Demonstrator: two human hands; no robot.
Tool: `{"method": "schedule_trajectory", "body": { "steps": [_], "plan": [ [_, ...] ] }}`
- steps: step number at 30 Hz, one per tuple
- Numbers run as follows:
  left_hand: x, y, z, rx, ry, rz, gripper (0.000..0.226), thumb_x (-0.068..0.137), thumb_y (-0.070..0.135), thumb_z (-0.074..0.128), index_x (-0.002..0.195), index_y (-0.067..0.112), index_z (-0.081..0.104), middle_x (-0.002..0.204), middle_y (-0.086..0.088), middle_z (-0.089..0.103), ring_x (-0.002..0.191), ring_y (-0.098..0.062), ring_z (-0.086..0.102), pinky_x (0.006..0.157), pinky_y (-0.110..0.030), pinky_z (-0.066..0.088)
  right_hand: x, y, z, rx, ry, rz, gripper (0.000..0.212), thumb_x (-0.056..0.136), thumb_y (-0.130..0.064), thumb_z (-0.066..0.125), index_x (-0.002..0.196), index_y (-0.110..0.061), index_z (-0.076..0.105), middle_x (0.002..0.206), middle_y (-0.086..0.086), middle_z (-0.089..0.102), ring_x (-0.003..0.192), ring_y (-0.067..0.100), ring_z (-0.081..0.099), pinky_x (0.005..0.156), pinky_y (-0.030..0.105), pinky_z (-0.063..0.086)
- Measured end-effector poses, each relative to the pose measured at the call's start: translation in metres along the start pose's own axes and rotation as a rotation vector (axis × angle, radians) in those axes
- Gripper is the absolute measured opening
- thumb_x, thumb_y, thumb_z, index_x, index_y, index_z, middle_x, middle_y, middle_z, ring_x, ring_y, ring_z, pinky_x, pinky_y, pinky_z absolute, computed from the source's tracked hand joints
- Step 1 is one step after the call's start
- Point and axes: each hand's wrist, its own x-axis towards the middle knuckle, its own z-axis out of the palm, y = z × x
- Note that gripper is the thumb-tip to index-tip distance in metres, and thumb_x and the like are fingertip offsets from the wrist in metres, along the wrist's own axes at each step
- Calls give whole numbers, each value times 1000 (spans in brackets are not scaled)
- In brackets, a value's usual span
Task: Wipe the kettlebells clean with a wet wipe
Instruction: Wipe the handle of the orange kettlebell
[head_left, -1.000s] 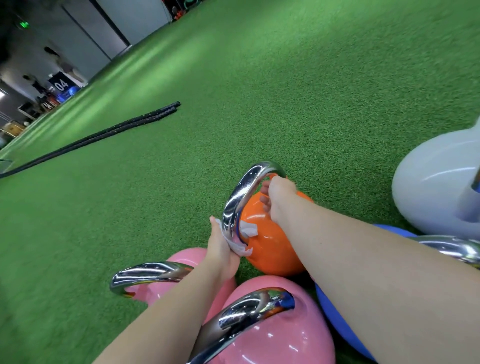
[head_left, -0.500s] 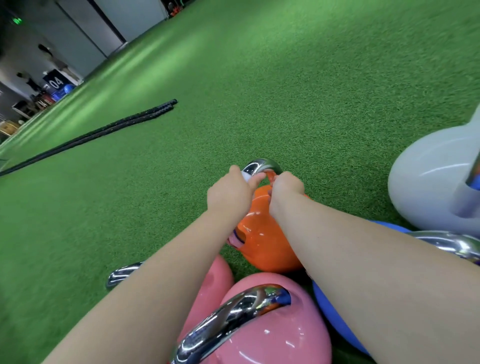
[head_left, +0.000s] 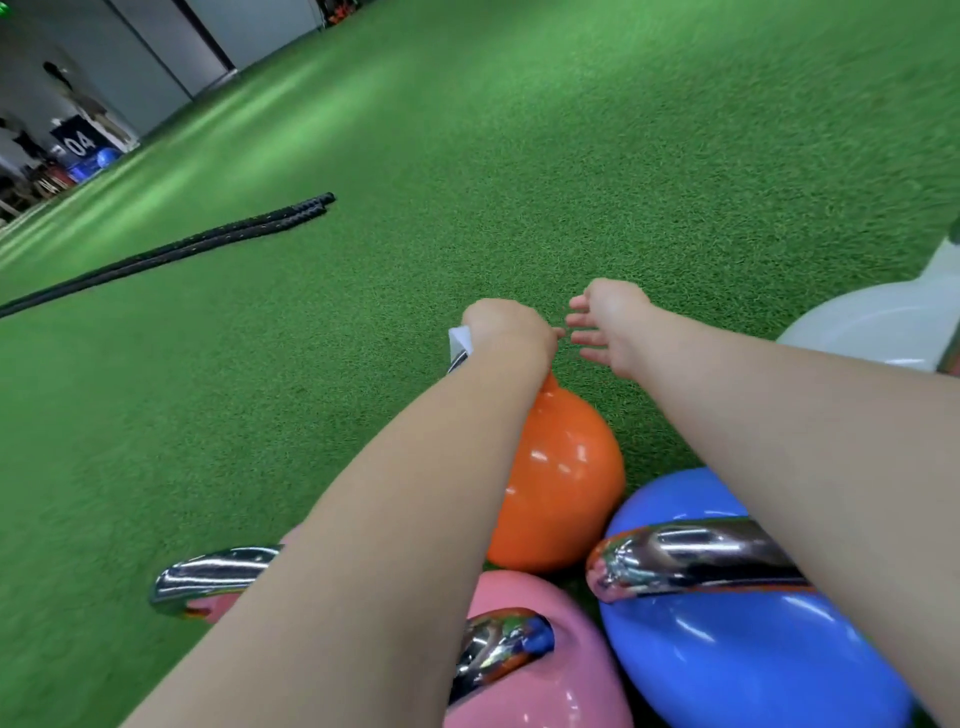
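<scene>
The orange kettlebell (head_left: 561, 478) sits on the green turf (head_left: 571, 171) just ahead of me, its chrome handle mostly hidden under my left hand (head_left: 506, 330). That hand is curled round the top of the handle with the wet wipe (head_left: 459, 340) pinched against the metal, a white corner poking out on the far side. My right hand (head_left: 608, 325) hangs just beside it, fingers spread and slack, holding nothing. I judge the bell heavy and rigid, with a glossy shell that will be slick once damp, so the handle is the only sure place to take hold; the body I would only steady with a flat palm. The wipe is soft and limp and will bunch unless I keep it pressed flat. Around the bell it is crowded: a blue kettlebell (head_left: 753, 654) touches or nearly touches it on the right, a pink kettlebell (head_left: 540, 696) lies close in front, and another chrome handle (head_left: 213, 574) shows under my left forearm. A white kettlebell (head_left: 872, 325) stands apart on the right. These neighbours block the orange bell's near side. Black battle ropes (head_left: 171, 249) lie well away.
</scene>
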Motion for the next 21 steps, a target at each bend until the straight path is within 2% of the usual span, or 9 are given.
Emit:
{"method": "schedule_trajectory", "body": {
  "steps": [5,9,11,13,15,16,17,19,21],
  "plan": [
    [14,12,1,54,-102,76,43,91,33,47,133,36,44,126,5,55,114,-23,54,85,-35,46,13,11,-14,39,70,-4,36,99,-22,27,121,-8,51,120,9,56,106,27,53,88,37,40],
    [21,14,0,-163,-176,35,62,89,50,45,142,23,28,136,-4,47,109,-34,57,55,-34,44,15,15,-17,-26,-12,-58,32,100,-24,27,113,-11,53,108,6,57,97,22,54,88,37,41],
    [18,10,-4,-416,-181,-34,77,89,48,51,147,14,13,130,-13,49,111,-37,56,70,-42,50,15,13,-13,-58,-29,-123,26,98,-20,32,103,-13,56,105,5,60,95,20,55,93,38,44],
    [12,3,-12,-761,-179,-42,70,96,35,44,146,3,6,122,-24,46,125,-38,43,97,-45,42,12,6,-3,-63,-69,-187,25,95,-18,39,105,-12,60,104,5,61,97,20,55,99,42,44],
    [8,-13,-20,-1080,-166,-78,55,101,29,28,145,0,16,134,-28,39,136,-34,29,109,-41,28,13,0,9,-107,-116,-242,31,96,-26,39,113,-12,61,115,6,62,103,23,58,101,46,41],
    [4,-21,-21,-1207,-139,-82,49,101,28,26,143,3,27,141,-25,36,134,-33,33,110,-40,29,13,-2,15,-137,-146,-259,31,98,-30,37,105,-13,62,115,6,62,106,26,58,101,46,41],
    [-2,-29,-19,-1310,-120,-98,44,101,25,26,138,4,37,137,-24,43,125,-31,46,104,-40,39,12,-3,19,-177,-184,-266,33,99,-31,34,95,-14,62,113,6,61,108,28,58,101,46,41],
    [-20,-42,-12,-1531,-156,-117,36,101,16,24,125,1,47,94,-21,67,73,-18,68,64,-26,56,12,-5,25,-336,-252,-310,40,102,-31,28,89,-12,61,112,8,61,108,27,56,101,42,41],
    [-37,-47,0,-1562,-218,-94,29,101,9,26,104,-2,53,45,-6,60,36,-7,55,35,-15,43,11,-3,30,-561,-285,-374,45,103,-27,25,104,-4,63,119,14,60,100,21,52,89,23,42]
  ]
}}
